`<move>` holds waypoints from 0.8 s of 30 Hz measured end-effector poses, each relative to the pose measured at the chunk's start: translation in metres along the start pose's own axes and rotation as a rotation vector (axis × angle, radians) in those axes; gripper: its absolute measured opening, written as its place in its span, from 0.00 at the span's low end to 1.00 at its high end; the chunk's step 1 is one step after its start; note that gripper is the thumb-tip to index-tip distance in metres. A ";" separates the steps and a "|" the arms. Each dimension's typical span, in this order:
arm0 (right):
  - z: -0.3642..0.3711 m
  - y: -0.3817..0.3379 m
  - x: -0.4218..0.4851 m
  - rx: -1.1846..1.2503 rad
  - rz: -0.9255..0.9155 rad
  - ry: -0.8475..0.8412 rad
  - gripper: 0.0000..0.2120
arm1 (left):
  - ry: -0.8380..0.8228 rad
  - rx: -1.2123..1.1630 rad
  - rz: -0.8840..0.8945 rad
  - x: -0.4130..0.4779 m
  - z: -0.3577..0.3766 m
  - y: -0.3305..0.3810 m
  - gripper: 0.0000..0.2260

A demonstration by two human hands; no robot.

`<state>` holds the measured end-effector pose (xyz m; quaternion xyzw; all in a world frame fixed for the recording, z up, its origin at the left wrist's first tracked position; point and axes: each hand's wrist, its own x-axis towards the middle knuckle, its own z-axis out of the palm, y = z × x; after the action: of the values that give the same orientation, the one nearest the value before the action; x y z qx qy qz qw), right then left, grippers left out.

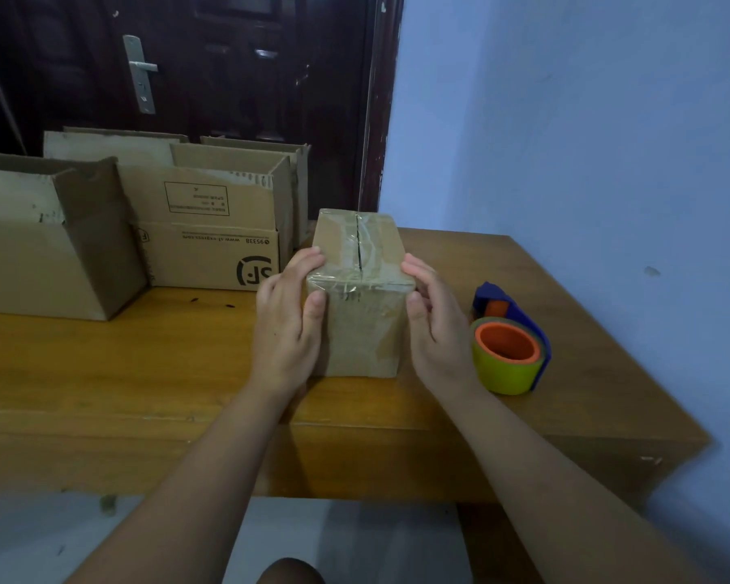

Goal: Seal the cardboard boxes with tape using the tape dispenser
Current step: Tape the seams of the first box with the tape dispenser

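Standing on the wooden table (144, 356), centre: one small box (361, 330), top seam taped. Left hand (285, 326) grips its left side, fingers curled over the top edge, thumb on the front face. Right hand (439, 330) clasps the right side likewise. One tape dispenser (511, 351) lies just right of that hand. At least three open boxes (211, 255) stand behind on the left.

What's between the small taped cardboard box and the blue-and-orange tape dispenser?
Head view: the right hand, gripping the right side of the small taped cardboard box; the blue-and-orange tape dispenser sits just beyond it.
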<state>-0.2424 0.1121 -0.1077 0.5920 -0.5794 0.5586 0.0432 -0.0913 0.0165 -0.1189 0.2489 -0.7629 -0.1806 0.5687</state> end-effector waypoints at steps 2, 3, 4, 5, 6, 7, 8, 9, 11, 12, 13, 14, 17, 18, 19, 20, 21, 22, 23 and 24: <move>0.005 0.002 -0.001 0.022 -0.015 0.035 0.19 | -0.007 -0.002 0.010 0.000 0.000 0.000 0.27; 0.007 0.003 -0.001 0.023 -0.020 0.047 0.19 | -0.014 -0.011 0.008 -0.001 0.000 0.000 0.26; 0.009 0.004 -0.001 0.024 -0.024 0.054 0.18 | -0.024 -0.021 -0.003 -0.001 0.000 0.000 0.26; 0.010 0.005 -0.001 0.026 -0.026 0.059 0.18 | -0.031 -0.030 -0.016 -0.002 0.001 0.001 0.26; 0.011 0.005 0.000 0.026 -0.026 0.066 0.17 | -0.034 -0.034 -0.028 -0.002 0.001 0.001 0.26; 0.012 0.005 0.000 0.025 -0.025 0.076 0.17 | -0.031 -0.032 -0.035 -0.002 0.001 0.002 0.26; 0.013 0.005 0.001 0.025 -0.023 0.090 0.17 | -0.030 -0.030 -0.042 -0.002 0.000 0.002 0.26; 0.015 0.005 0.001 0.024 -0.022 0.103 0.17 | -0.034 -0.030 -0.051 -0.002 -0.001 0.003 0.27; 0.016 0.003 0.001 0.021 -0.028 0.120 0.17 | -0.060 -0.044 -0.065 -0.001 -0.003 0.003 0.27; 0.016 0.003 0.000 0.018 -0.029 0.120 0.18 | -0.077 -0.050 -0.065 -0.001 -0.005 0.004 0.27; 0.016 0.003 0.000 0.015 -0.025 0.114 0.18 | -0.086 -0.062 -0.064 0.000 -0.006 0.005 0.28; 0.015 0.002 0.001 0.016 -0.016 0.101 0.18 | -0.087 -0.085 -0.067 0.001 -0.006 0.006 0.28; 0.009 0.005 0.001 -0.061 -0.060 0.051 0.22 | -0.036 -0.318 -0.153 0.008 -0.007 0.013 0.26; 0.007 0.006 0.002 -0.131 -0.101 0.033 0.27 | -0.019 -0.410 -0.213 0.011 -0.008 0.017 0.29; 0.005 0.007 0.003 -0.189 -0.132 0.013 0.32 | -0.017 -0.465 -0.277 0.014 -0.010 0.021 0.31; 0.004 0.007 0.003 -0.212 -0.143 -0.007 0.36 | -0.035 -0.471 -0.325 0.017 -0.013 0.025 0.32; 0.003 0.007 0.004 -0.193 -0.137 -0.022 0.38 | -0.063 -0.439 -0.346 0.020 -0.016 0.028 0.29; 0.003 0.005 0.004 -0.140 -0.119 -0.029 0.38 | -0.091 -0.389 -0.351 0.021 -0.018 0.029 0.25; 0.002 0.002 0.005 -0.066 -0.090 -0.025 0.37 | -0.117 -0.353 -0.350 0.021 -0.020 0.030 0.20; 0.001 -0.001 0.006 0.004 -0.055 -0.016 0.34 | -0.138 -0.343 -0.349 0.021 -0.022 0.030 0.16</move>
<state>-0.2430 0.1079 -0.1034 0.6123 -0.5622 0.5534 0.0526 -0.0805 0.0288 -0.0801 0.2639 -0.7035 -0.4195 0.5093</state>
